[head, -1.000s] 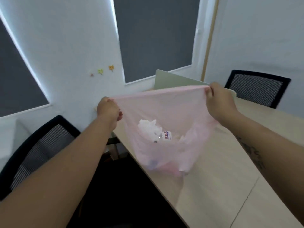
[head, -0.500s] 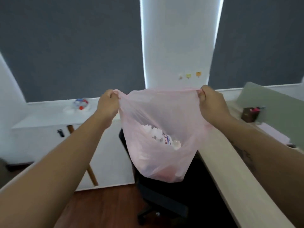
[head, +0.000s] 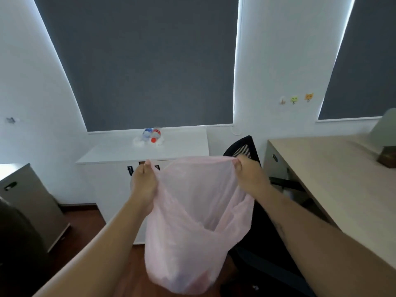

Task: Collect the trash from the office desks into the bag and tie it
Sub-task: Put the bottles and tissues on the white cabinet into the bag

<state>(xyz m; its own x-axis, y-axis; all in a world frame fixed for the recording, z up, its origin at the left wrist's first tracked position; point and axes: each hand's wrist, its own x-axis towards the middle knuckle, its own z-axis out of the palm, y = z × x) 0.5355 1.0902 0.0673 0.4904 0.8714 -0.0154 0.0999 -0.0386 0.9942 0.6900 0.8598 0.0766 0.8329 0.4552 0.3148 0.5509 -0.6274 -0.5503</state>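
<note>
Bag (head: pixel 194 228) interior hazy and indistinct

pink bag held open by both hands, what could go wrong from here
The left grip and right grip pinch only the thin rim of the pink bag; bulging at the bottom, it could slip or tear. The bottles lie on the white cabinet; freeing one grip to take them may let the mouth collapse.
</note>
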